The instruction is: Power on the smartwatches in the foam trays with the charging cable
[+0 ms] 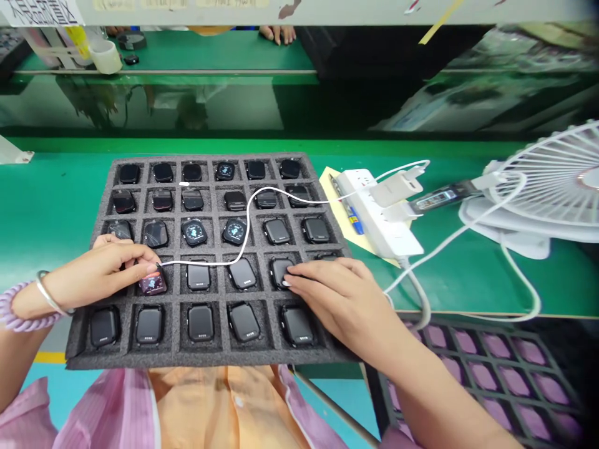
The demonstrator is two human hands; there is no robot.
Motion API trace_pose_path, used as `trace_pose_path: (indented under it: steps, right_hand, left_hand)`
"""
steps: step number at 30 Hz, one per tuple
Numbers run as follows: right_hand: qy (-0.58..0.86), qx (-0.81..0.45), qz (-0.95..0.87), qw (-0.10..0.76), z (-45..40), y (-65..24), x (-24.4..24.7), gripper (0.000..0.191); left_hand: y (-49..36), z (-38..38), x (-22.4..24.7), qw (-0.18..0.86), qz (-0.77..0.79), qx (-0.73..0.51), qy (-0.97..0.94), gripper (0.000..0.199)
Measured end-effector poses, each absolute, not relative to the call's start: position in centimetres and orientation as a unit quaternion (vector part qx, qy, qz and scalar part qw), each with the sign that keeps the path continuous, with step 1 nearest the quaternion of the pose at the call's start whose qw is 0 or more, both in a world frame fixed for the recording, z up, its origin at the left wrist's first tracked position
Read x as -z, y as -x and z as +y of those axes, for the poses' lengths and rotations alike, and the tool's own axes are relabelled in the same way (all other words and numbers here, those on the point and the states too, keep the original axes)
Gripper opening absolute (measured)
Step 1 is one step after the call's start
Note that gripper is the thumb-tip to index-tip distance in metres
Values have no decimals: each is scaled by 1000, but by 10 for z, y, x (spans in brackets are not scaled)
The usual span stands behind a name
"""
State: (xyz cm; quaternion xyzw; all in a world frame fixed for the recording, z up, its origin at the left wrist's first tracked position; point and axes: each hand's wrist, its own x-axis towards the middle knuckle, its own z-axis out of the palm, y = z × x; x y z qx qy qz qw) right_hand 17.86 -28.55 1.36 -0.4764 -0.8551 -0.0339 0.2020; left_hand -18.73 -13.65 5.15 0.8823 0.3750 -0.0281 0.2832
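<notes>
A dark grey foam tray point(173, 337) holds rows of black smartwatches, a few with lit dials. My left hand point(116, 265) is at the tray's left side, fingers pinched on the end of a white charging cable point(206, 263). Directly beneath those fingertips is a smartwatch with a lit, reddish screen point(153, 284). Whether the cable's end is attached to it is hidden. Over the right part of the tray, my right hand point(344, 296) has its fingertips closed on the edge of a dark-screened smartwatch point(279, 274) that sits in its compartment.
Right of the tray, a white power strip point(374, 212) with plugged-in adapters lies on yellow paper, beside a pen point(353, 219). A white fan point(561, 181) stands farther right. Below right is another tray with purple compartments point(496, 374). Another person's hand point(278, 34) rests across the bench.
</notes>
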Motion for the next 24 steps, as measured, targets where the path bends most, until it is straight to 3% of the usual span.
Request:
trace_pose_path:
  steps: [11, 17, 20, 24]
  right_hand:
    - [527, -34, -793, 303, -290, -178, -11, 18]
    - [502, -2, -818, 281, -289, -170, -19, 19]
    - [467, 13, -851, 238, -279, -159, -24, 20]
    - [442, 16, -877, 187, -266, -145, -26, 30]
  left_hand:
    - [179, -143, -58, 378, 454, 23, -807, 32]
    - [154, -162, -62, 323, 475, -241, -782, 23]
    - [133, -178, -57, 348, 423, -202, -812, 16]
    - [118, -189, -44, 239, 374, -73, -893, 12]
